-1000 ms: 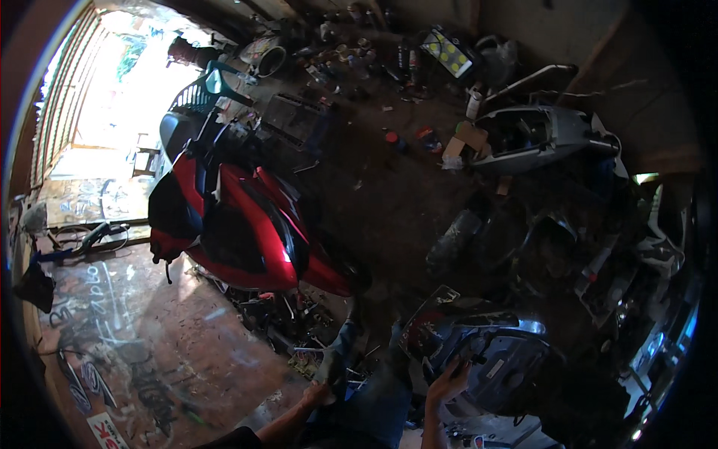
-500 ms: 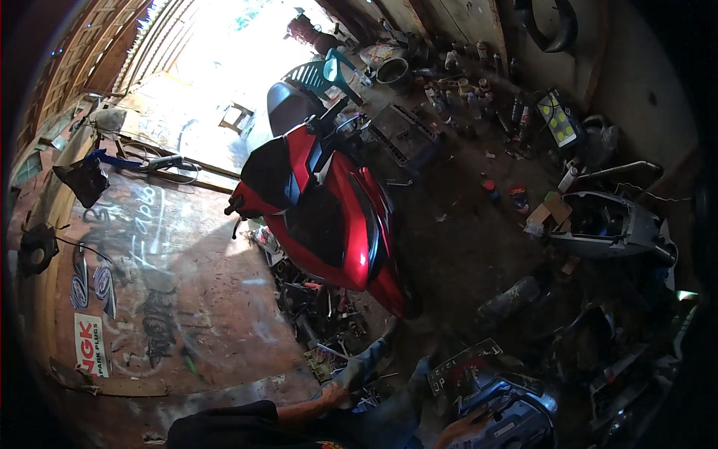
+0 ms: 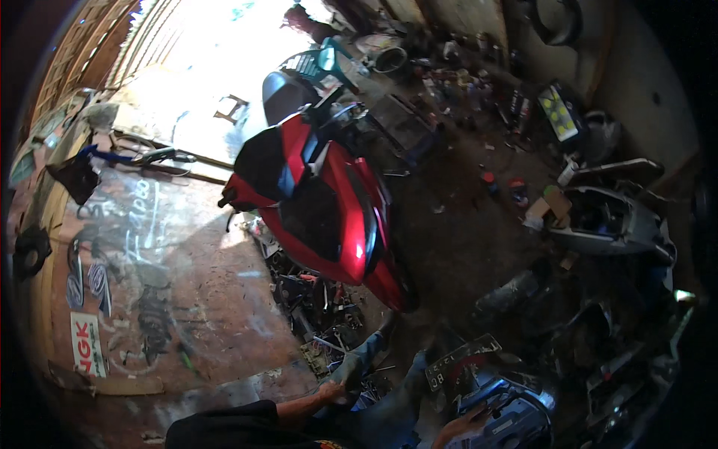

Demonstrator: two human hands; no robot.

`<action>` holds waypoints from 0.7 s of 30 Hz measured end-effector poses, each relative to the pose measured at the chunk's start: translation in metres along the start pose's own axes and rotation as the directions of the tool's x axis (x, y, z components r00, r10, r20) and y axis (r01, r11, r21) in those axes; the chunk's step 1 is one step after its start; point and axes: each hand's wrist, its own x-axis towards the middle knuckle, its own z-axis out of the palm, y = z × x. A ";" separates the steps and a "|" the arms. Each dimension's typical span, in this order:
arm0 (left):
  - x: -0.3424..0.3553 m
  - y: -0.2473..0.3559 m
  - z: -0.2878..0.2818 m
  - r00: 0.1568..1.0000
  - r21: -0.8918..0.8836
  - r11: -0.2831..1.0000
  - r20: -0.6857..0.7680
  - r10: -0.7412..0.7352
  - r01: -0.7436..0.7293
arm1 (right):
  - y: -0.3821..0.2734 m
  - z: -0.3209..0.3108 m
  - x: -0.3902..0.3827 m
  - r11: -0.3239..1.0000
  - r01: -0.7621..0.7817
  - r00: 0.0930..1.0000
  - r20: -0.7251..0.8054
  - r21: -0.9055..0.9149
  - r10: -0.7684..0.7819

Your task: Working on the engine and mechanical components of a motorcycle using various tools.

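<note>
My left hand (image 3: 334, 391) rests by my jeans-clad leg (image 3: 363, 359) at the lower middle, its fingers too small and dim to make out. At the lower edge my right hand (image 3: 454, 428) lies against a blue-grey plastic case (image 3: 505, 423), and its fingers are lost in shadow. A dark licence plate (image 3: 464, 363) lies just beyond that case. Ahead stands a red scooter (image 3: 340, 221) with dark panels, out of reach of both hands. Loose tools and metal parts (image 3: 318, 303) are heaped between the scooter and my left leg.
A wooden platform (image 3: 217, 299) with chalk writing spreads to the left. Right of me sits a grey scooter body shell (image 3: 617, 224) beside cardboard scraps (image 3: 550, 208). Bottles and cans (image 3: 464, 86) crowd the back wall near a green plastic chair (image 3: 310, 66) and a yellow-lit lamp panel (image 3: 557, 112).
The whole scene sits slightly farther left and up in the picture, as my head has turned a little. My hands keep almost the same place.
</note>
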 end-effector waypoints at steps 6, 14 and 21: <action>0.046 -0.053 -0.002 0.753 0.313 0.689 0.354 0.554 -0.654 | -0.059 -0.016 -0.009 0.973 -0.054 0.992 0.125 0.223 0.027; 0.074 -0.022 -0.004 0.747 -0.039 0.758 0.143 0.649 -0.651 | -0.073 -0.034 0.006 0.955 -0.116 0.992 0.080 0.273 0.098; 0.072 0.041 -0.024 0.877 -0.449 0.754 -0.276 0.394 -0.480 | -0.070 -0.031 0.002 0.942 -0.161 0.985 0.110 0.295 0.134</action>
